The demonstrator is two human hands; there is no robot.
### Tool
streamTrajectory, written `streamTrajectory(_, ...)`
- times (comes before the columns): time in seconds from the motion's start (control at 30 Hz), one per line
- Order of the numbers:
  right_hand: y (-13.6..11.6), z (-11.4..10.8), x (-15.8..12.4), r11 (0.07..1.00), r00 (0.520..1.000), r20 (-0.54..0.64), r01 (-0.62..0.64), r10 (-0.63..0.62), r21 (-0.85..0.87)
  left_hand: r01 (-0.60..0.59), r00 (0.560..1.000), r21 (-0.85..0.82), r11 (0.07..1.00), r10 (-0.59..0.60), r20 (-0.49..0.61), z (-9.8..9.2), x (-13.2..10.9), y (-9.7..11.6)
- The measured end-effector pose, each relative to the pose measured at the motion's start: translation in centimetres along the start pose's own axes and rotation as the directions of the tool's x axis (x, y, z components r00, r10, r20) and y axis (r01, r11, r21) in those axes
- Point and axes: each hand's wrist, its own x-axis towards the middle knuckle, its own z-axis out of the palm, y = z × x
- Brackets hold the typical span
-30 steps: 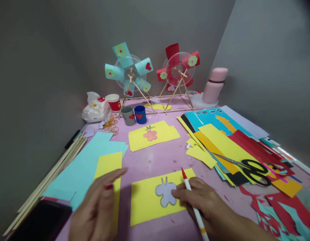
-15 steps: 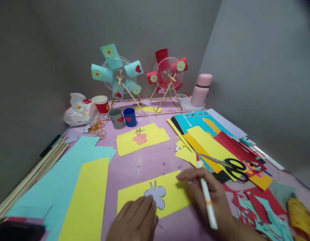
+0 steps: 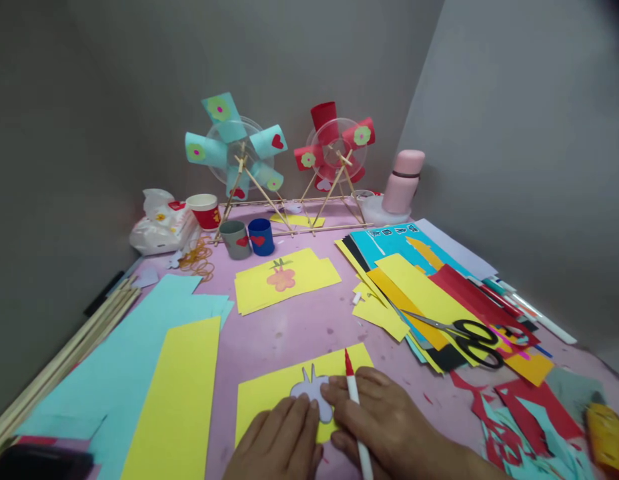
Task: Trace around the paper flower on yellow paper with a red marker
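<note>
A pale lilac paper butterfly cutout (image 3: 312, 389) lies on a yellow paper sheet (image 3: 262, 399) in front of me. My left hand (image 3: 277, 437) rests flat on the cutout's lower left, its fingers stretched out. From the other side, my right hand (image 3: 384, 417) touches the cutout's right edge with its fingertips. In that hand is a white marker (image 3: 360, 440), its red tip pointing up and away from the paper. Beyond, a stack of yellow sheets (image 3: 317, 272) bears a pink-red butterfly drawing (image 3: 281, 280).
Black-handled scissors (image 3: 474, 337) lie on coloured paper at the right, beside red and aqua scraps (image 3: 534, 417). Aqua sheets (image 3: 109, 360) and wooden sticks (image 3: 64, 363) cover the left. Two paper wheels (image 3: 239, 157) on stick frames, small cups (image 3: 261, 238) and a pink flask (image 3: 403, 183) stand behind.
My right hand has moved left with the marker, from the yellow sheet's right edge to the butterfly cutout. My left hand stays on the cutout. The view has shifted slightly.
</note>
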Motion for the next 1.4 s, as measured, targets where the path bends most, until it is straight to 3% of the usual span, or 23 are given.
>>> streamTrajectory(0.43,0.0,-0.3,-0.1,1.000,1.000,0.020,-0.012,0.012,-0.013,0.015,0.999,-0.025,1.000,-0.016,-0.037,-0.5,0.4,0.2)
streamTrajectory(0.67,0.1,-0.2,-0.1,1.000,1.000,0.007,-0.005,0.005,-0.022,0.004,1.000,-0.016,1.000,-0.004,-0.001,-0.5,0.2,0.2)
streamTrajectory(0.8,0.0,-0.5,-0.3,0.996,0.998,-0.027,-0.048,0.051,0.079,0.005,1.000,-0.004,1.000,-0.005,0.005,-0.4,0.1,0.2)
streamTrajectory(0.87,0.0,-0.8,-0.5,0.947,0.962,-0.105,-0.223,0.252,0.233,0.000,1.000,0.000,1.000,0.000,0.011,-0.3,0.1,0.2)
streamTrajectory(0.93,0.0,-1.1,-0.8,0.813,0.838,-0.152,-0.439,0.524,0.383,-0.011,1.000,0.002,1.000,0.011,0.010,-0.2,0.0,0.1)
streamTrajectory(0.97,0.1,-1.2,-0.9,0.744,0.771,-0.148,-0.515,0.619,0.426,-0.017,1.000,0.002,1.000,0.017,0.010,-0.2,0.0,0.0)
streamTrajectory(1.0,0.1,-1.3,-0.9,0.708,0.738,-0.136,-0.553,0.661,0.441,-0.019,1.000,0.001,1.000,0.019,0.008,-0.1,0.0,0.0)
streamTrajectory(1.03,0.1,-1.2,-0.9,0.721,0.754,-0.127,-0.543,0.644,0.431,-0.019,1.000,-0.001,1.000,0.019,0.007,-0.1,0.0,-0.1)
streamTrajectory(1.13,0.0,-0.9,-0.4,0.888,0.926,-0.071,-0.333,0.372,0.316,-0.009,1.000,-0.019,1.000,0.009,-0.006,-0.3,0.3,-0.1)
streamTrajectory(1.17,0.0,-0.7,-0.2,0.930,0.960,-0.037,-0.257,0.276,0.263,-0.004,1.000,-0.028,1.000,0.003,-0.024,-0.3,0.5,-0.1)
streamTrajectory(1.23,0.0,-0.5,0.1,0.966,0.982,0.046,-0.187,0.182,0.177,0.017,0.998,-0.051,0.999,-0.020,-0.063,-0.5,1.0,-0.1)
streamTrajectory(1.4,-0.2,-0.7,0.7,0.953,0.963,0.145,-0.252,0.229,0.168,0.107,0.991,-0.079,0.991,-0.113,-0.075,-0.9,2.1,0.3)
